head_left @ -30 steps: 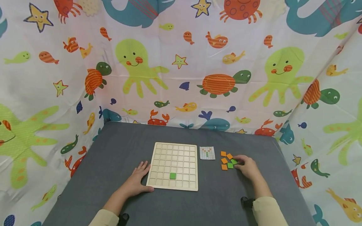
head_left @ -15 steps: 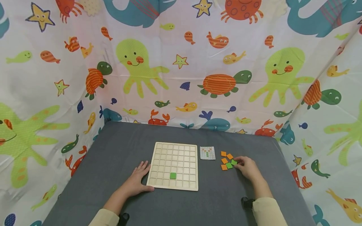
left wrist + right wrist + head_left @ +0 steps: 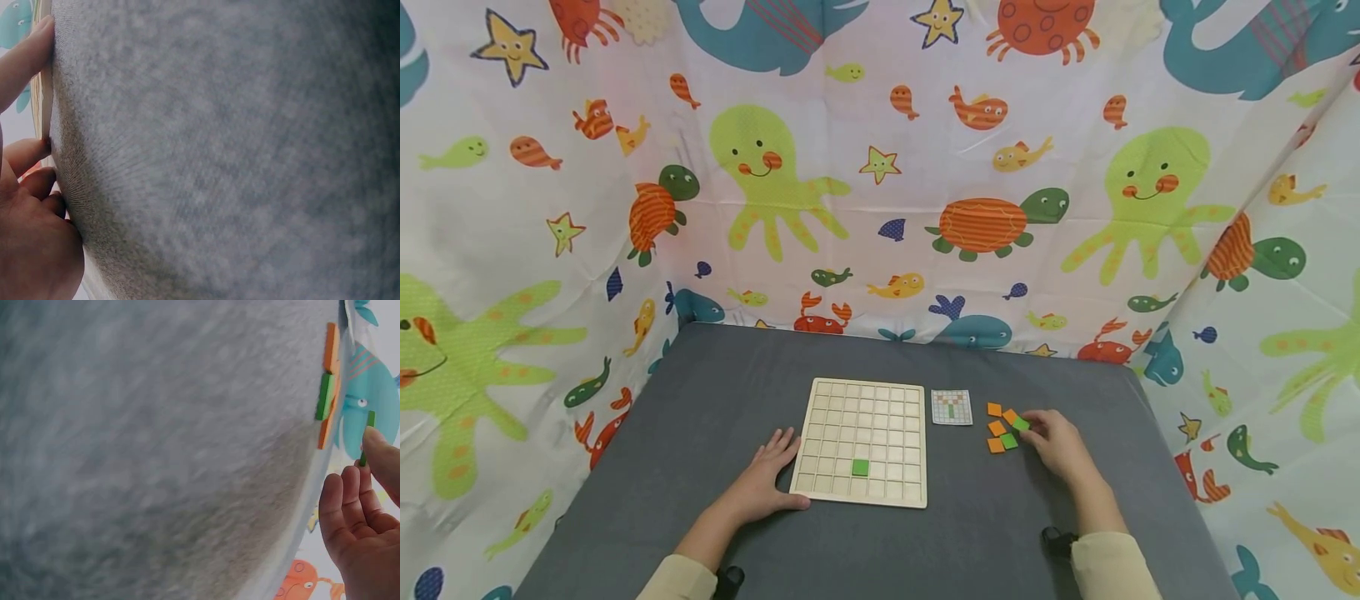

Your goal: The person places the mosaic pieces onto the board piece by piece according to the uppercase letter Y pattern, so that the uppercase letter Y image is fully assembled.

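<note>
My right hand [image 3: 1060,442] pinches a green square tile [image 3: 370,419] between thumb and fingertips, raised off the table in the right wrist view. Below it lies a loose group of orange tiles [image 3: 996,446] with one green tile [image 3: 1009,441] among them. My left hand [image 3: 763,483] touches the near left corner of a wooden grid board [image 3: 868,417]. Its thumb [image 3: 40,39] lies against the front edge, and the other fingers reach along the left side. A single green tile [image 3: 861,467] sits in a cell of the board's second row from the front.
A small pattern card [image 3: 951,407] with a coloured grid lies between the board and the loose tiles. Dark grey cloth [image 3: 880,550] covers the table. A curtain [image 3: 880,217] printed with sea animals hangs behind and at both sides.
The right hand has lifted the green tile from the edge of the group. The other green tile shifted slightly left earlier. The left hand and board stay put.
</note>
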Tool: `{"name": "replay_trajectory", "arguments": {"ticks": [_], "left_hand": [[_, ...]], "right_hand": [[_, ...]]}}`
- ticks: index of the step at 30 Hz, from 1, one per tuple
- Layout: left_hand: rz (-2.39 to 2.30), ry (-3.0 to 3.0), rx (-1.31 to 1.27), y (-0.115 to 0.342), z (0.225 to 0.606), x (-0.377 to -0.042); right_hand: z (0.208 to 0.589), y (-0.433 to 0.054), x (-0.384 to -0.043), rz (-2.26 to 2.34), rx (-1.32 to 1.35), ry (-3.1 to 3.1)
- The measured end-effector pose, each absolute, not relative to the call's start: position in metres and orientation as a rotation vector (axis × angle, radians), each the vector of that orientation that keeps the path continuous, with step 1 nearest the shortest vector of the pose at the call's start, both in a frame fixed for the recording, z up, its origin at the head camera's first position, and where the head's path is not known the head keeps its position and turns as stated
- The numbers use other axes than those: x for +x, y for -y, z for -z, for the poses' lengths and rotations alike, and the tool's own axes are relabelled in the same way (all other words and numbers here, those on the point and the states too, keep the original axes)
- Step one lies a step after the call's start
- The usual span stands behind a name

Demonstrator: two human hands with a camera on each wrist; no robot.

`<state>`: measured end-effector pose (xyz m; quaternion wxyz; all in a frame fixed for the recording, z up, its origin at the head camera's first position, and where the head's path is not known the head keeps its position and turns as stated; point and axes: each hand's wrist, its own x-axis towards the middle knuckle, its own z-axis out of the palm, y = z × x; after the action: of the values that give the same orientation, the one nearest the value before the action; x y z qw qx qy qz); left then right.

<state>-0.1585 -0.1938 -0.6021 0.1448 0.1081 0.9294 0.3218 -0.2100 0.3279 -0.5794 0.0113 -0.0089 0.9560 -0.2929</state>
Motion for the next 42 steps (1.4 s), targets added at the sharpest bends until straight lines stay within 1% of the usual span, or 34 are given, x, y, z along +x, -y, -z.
{"name": "replay_trajectory", "arguments": {"ticks": [7,34,42], "left_hand": [[-0.917,-2.681,0.302,0.193,0.602,-0.158],[-0.914,-2.68,0.337,0.193,0.602,-0.159],[-0.916,-2.672,0.322,0.194,0.605,-0.16]], "right_hand": [[0.569,-0.315,-0.211,0.965,-0.101,-3.006],[0.551,-0.266,-0.211,1.016,-0.201,-3.006],[0.545,-0.25,-0.209,1.071,-0.282,-2.993]]}}
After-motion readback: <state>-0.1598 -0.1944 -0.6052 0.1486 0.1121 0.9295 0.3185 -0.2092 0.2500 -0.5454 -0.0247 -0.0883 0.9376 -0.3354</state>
